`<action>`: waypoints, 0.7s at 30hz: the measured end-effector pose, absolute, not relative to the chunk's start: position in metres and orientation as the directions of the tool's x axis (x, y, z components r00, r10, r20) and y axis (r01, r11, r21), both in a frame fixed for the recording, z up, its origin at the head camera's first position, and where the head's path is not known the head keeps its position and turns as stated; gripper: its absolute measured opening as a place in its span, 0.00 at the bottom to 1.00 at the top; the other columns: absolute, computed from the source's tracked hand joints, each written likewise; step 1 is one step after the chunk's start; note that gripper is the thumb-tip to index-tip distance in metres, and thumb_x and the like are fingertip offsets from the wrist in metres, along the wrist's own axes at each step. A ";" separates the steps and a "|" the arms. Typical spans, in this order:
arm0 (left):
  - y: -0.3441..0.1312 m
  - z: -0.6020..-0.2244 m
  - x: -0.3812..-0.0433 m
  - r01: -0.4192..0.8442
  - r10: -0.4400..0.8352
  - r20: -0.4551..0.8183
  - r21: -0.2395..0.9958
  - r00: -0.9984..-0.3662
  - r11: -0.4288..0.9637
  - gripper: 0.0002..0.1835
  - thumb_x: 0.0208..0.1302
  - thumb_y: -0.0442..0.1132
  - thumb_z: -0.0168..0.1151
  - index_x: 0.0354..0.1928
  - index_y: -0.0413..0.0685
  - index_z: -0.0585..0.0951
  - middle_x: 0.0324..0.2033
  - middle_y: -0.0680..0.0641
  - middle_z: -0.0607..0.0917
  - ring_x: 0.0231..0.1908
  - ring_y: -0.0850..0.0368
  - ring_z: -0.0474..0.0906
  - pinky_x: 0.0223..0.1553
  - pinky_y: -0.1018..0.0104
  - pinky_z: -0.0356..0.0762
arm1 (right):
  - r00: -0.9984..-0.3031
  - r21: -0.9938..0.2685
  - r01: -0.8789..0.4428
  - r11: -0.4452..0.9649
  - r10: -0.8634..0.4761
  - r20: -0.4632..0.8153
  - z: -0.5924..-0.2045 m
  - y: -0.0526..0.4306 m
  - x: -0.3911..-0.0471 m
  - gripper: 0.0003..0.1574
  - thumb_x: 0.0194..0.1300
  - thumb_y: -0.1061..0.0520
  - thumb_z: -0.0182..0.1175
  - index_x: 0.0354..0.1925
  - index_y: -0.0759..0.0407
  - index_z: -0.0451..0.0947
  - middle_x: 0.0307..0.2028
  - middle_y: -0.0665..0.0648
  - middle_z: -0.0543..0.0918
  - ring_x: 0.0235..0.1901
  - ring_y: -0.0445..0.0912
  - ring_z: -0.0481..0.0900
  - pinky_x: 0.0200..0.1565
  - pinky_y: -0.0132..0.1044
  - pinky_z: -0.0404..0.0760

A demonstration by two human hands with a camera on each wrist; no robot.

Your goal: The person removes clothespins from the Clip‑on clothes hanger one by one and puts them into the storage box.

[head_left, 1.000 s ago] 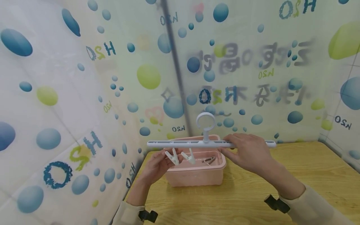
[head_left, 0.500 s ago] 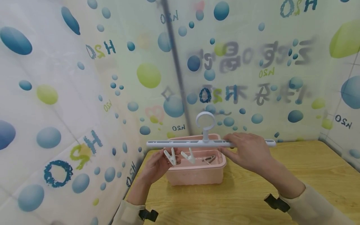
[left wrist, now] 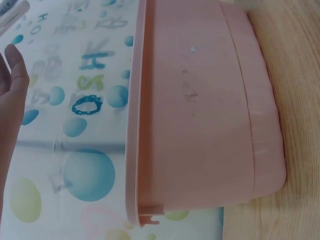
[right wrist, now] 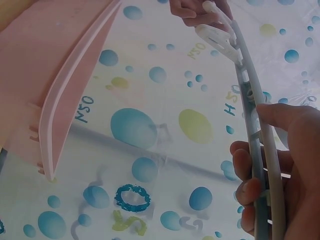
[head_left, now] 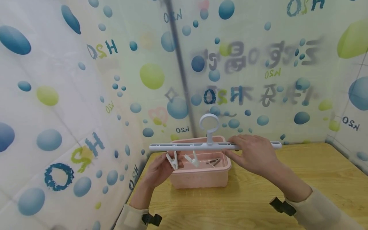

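A white hanger with a round hook is held level above the pink bin. My right hand grips its bar right of the hook; in the right wrist view that hand's fingers curl round the bar. Two white clips hang under the bar's left half. My left hand pinches the outer clip, its fingers partly hidden behind it. The inner clip hangs untouched, nearer the hook. In the left wrist view only part of the left hand shows, at the left edge.
The pink bin stands on a wooden table, under and behind the hanger. A brownish clip lies in it. A patterned curtain encloses the back and left sides.
My left hand and the outer clip have shifted slightly left along the bar, widening the gap to the inner clip. The right hand keeps its grip on the hanger.
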State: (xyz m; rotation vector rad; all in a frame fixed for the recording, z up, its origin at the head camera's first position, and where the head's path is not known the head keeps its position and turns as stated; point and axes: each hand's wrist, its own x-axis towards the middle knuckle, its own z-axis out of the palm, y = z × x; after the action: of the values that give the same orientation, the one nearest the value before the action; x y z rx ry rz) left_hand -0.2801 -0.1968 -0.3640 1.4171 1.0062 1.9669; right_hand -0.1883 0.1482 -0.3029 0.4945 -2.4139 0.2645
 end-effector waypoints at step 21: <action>-0.196 -0.364 -0.279 0.030 0.753 0.572 0.802 -0.327 -0.596 0.19 0.81 0.42 0.39 0.63 0.42 0.73 0.57 0.48 0.81 0.57 0.57 0.79 0.65 0.62 0.73 | -0.746 -0.087 -0.411 0.907 -0.280 0.604 -0.303 0.147 -0.188 0.24 0.65 0.33 0.61 0.46 0.47 0.83 0.37 0.47 0.88 0.32 0.44 0.84 0.31 0.44 0.78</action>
State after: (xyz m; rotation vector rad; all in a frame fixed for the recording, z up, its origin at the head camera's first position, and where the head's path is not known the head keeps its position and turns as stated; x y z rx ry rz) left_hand -0.2792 -0.1960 -0.3644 1.4263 1.0174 1.9711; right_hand -0.1883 0.1473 -0.3028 0.4936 -2.4591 0.2852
